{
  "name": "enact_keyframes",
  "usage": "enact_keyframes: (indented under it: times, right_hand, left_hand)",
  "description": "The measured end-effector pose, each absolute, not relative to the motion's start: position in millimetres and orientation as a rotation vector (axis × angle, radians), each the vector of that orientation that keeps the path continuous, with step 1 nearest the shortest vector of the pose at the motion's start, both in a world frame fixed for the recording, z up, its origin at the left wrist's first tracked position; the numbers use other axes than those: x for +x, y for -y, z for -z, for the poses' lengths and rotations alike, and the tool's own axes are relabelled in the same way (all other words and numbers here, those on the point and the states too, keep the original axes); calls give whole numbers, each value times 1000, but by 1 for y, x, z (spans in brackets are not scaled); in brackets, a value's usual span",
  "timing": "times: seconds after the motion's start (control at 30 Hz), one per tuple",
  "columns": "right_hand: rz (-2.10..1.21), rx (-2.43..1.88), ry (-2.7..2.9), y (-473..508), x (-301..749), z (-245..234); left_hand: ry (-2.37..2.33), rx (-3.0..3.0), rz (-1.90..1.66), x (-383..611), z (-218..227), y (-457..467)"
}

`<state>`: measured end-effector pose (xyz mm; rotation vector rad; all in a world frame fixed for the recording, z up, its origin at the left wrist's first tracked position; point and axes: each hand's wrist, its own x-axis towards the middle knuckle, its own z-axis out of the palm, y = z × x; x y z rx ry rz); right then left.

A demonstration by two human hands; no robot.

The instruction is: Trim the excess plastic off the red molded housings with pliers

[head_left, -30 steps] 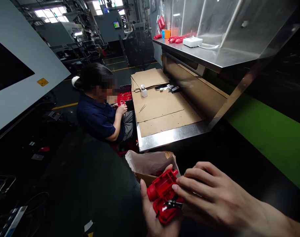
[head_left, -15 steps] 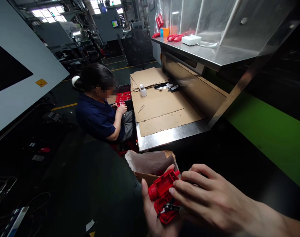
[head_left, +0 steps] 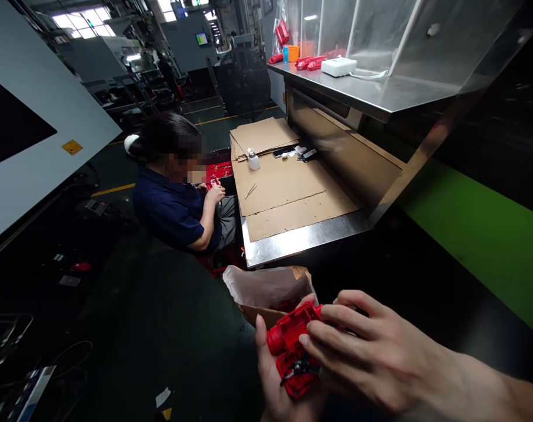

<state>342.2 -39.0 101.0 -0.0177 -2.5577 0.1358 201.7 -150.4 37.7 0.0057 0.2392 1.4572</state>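
Observation:
Lying in my left hand (head_left: 270, 384) is a red plastic case (head_left: 295, 329), folded open into two hollow halves with a ribbed round end. The lower half has a black fitting (head_left: 300, 368) across it. My left fingers curl up around the case from below. Over its right side comes my right hand (head_left: 367, 346), its fingertips pressed to the case's edge; its thumb is hidden. Just beyond the case stands a paper bag (head_left: 249, 287) with a pale lining, and red pieces show inside it.
A seated co-worker (head_left: 174, 199) handles a red part left of the bench. Cardboard sheets (head_left: 284, 187), a small bottle (head_left: 253, 160) and tweezers (head_left: 250, 191) lie on the bench. Above it runs a metal shelf (head_left: 381, 97) with a white box (head_left: 339, 66) and red parts.
The case and both hands have shifted very slightly in view. My hold on the case looks the same, and the co-worker has barely moved.

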Motion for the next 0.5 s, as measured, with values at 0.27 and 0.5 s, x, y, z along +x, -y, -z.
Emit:
enact_keyframes:
  times: [0.27,0.5]
  right_hand:
    - [-183,36,2634,37,344,-100]
    - [-375,94,2660,36,347,-99]
  left_hand:
    - [-179,48,-1441,210,-36,149]
    - [-160,-126,-1445,219,-34,150]
